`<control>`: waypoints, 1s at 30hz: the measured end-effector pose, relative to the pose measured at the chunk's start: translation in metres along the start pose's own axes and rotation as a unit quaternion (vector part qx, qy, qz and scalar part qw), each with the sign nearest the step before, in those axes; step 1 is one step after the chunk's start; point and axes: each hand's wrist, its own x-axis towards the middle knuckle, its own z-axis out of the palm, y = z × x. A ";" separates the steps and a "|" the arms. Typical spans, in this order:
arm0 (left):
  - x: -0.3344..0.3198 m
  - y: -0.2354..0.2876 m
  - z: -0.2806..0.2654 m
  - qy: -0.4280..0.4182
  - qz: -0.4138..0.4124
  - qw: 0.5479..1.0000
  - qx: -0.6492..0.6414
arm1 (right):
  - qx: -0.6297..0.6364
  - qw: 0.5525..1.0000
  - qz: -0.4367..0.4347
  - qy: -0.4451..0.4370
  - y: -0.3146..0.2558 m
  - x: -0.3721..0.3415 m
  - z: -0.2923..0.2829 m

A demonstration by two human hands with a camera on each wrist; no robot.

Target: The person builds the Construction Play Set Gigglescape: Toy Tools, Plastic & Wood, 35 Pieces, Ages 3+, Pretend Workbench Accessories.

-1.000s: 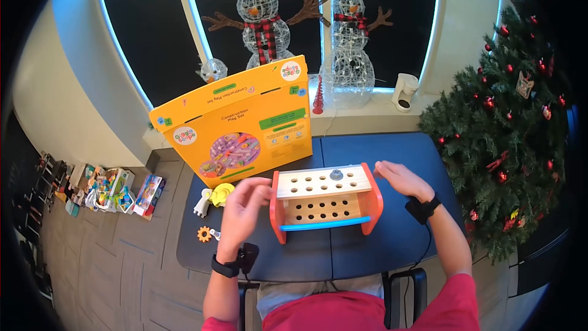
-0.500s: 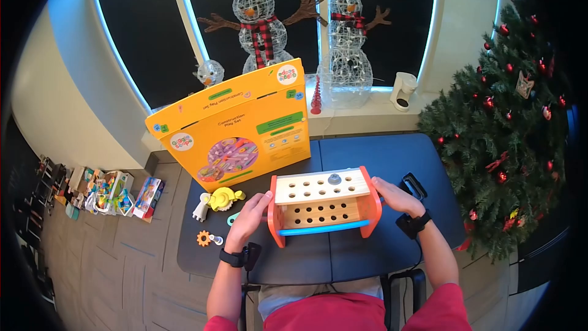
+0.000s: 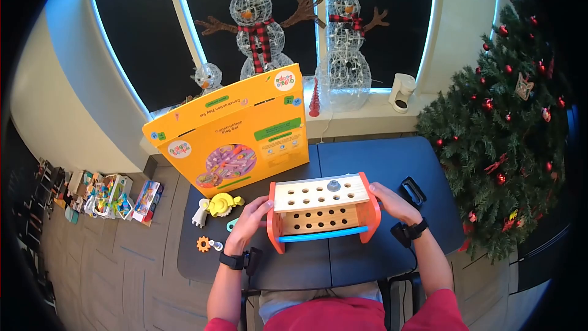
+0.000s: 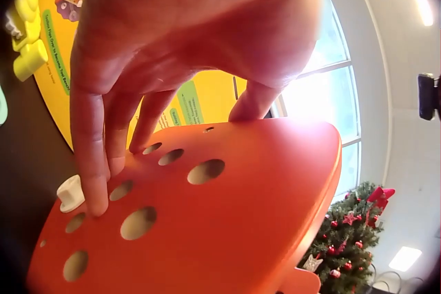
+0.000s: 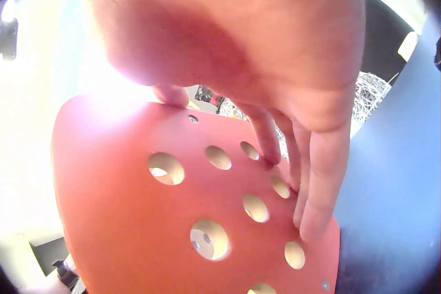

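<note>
A toy workbench has a holed wooden top, red sides and a blue front bar, and a grey peg stands in one top hole. My left hand rests fairly straight fingers against the left red panel, thumb at its edge. On the other side, my right hand touches the right red panel with extended fingers, its thumb by the upper edge. A white peg end pokes out beside the left fingers in the left wrist view.
Behind to the left stands a big yellow box. Yellow pieces, an orange gear and a teal piece lie left on the dark table. A black object lies right; a decorated tree stands beyond.
Both hands have come down and inward from beside the workbench to touch its red side panels. The black object and teal piece have come into view. The head view has shifted slightly.
</note>
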 end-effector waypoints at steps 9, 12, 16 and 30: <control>-0.003 0.004 -0.004 -0.059 0.084 0.994 -0.034 | 0.016 0.995 -0.096 -0.006 -0.012 -0.020 -0.006; -0.003 0.002 -0.007 -0.067 0.138 0.988 -0.004 | 0.042 0.989 -0.142 0.012 -0.010 -0.026 -0.007; -0.015 0.017 0.002 -0.090 0.146 0.985 -0.022 | 0.028 0.988 -0.151 0.016 -0.015 -0.039 -0.012; -0.028 0.009 0.018 -0.061 0.166 0.984 0.030 | -0.096 0.984 -0.138 0.064 -0.032 -0.061 -0.003</control>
